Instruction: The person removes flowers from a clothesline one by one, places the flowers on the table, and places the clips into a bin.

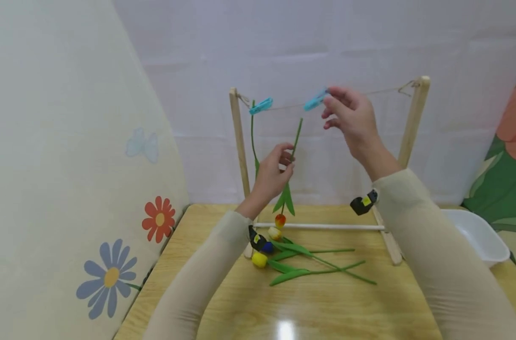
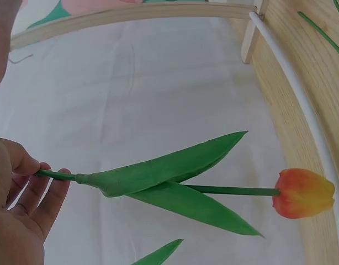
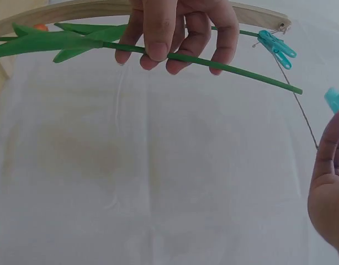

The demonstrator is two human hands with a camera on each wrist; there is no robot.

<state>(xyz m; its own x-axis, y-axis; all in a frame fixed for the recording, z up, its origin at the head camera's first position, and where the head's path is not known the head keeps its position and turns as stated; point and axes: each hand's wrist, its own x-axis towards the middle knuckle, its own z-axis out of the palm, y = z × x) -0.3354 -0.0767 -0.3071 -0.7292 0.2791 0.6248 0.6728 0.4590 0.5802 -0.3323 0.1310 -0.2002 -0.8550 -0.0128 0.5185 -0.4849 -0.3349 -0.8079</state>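
My left hand (image 1: 274, 172) pinches the green stem of an artificial tulip (image 2: 303, 193) between thumb and fingers. The tulip hangs head down, its red-orange and yellow bloom lowest and its bare stem end just below the string. Higher up and to the right, my right hand (image 1: 351, 118) pinches a blue clothespin (image 1: 315, 100) by its tail, close to the string (image 1: 287, 106); whether its jaws are parted I cannot tell. Another blue clothespin (image 1: 261, 106) clips a second stem (image 1: 252, 130) to the string near the left post.
A wooden frame with a left post (image 1: 239, 141), a right post (image 1: 414, 123) and a white crossbar (image 1: 325, 227) stands on the table (image 1: 325, 311). Several tulips with yellow (image 1: 259, 259), cream (image 1: 275, 233) and blue (image 1: 267, 247) blooms lie before it. A white basin (image 1: 491, 241) sits at right.
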